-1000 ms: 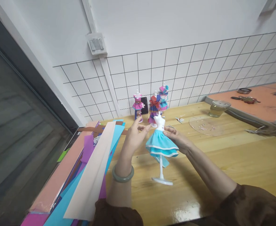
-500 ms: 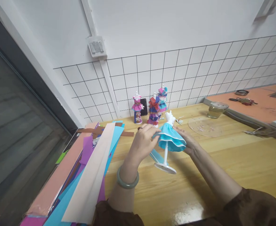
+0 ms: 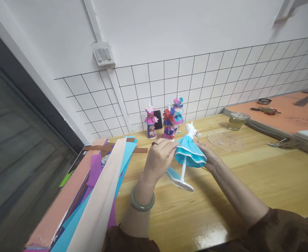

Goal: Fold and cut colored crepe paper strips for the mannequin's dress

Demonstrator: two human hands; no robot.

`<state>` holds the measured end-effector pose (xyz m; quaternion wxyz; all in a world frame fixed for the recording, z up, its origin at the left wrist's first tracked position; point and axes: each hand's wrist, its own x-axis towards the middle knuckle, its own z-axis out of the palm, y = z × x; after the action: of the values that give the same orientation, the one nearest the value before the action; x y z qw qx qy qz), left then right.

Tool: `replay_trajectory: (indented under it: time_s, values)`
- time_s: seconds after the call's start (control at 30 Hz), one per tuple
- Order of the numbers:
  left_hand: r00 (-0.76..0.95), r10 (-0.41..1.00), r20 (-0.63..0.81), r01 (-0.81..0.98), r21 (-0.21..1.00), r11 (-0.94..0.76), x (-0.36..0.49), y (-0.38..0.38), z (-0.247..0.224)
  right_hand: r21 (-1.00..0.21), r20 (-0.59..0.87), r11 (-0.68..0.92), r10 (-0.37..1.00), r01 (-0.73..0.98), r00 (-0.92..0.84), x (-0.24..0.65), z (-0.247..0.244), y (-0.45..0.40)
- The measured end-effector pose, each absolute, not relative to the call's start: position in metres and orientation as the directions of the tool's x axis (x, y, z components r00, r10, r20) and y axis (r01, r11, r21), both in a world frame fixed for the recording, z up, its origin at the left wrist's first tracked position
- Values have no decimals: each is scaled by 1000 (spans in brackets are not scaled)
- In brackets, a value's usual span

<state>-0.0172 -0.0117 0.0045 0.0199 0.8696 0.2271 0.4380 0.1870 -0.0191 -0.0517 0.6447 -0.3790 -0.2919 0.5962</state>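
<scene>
A miniature dress form (image 3: 190, 130) with a white bodice wears a light blue tiered skirt (image 3: 189, 150) edged in white. It tilts above the table, its white round base (image 3: 181, 184) toward me. My right hand (image 3: 208, 155) holds it from behind on the right, with most fingers hidden by the skirt. At the skirt's left edge, the fingers of my left hand (image 3: 160, 157) are closed in a pinch on the fabric. Beneath the form lies a light blue strip (image 3: 173, 172).
Coloured paper sheets (image 3: 104, 196) are heaped at left. Several decorated dress forms (image 3: 150, 120) and a dark phone (image 3: 158, 119) stand by the wall. Farther right are a clear plate with beads (image 3: 223, 141), a lidded glass cup (image 3: 238, 120), scissors (image 3: 277, 143) and keys (image 3: 269, 110).
The camera view has shifted slightly. My hands keep hold of the dress form, which has tilted a little. A thin yellow item now shows below my right hand.
</scene>
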Motion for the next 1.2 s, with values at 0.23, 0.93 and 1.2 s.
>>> replay_trajectory:
  time_s: [0.23,0.93,1.2]
  values:
    - [454,497,739,419,315,-851,-16,-8,0,-829,-103,-33,990,-558,94,189,-54,-21]
    - [444,736,512,495,544,-677,-13,-11,-1,-877,-158,-97,983,-471,92,189,-67,-16]
    - [485,775,406,464,632,-621,-31,-7,3,-913,-62,-12,992,-409,109,194,-56,-14]
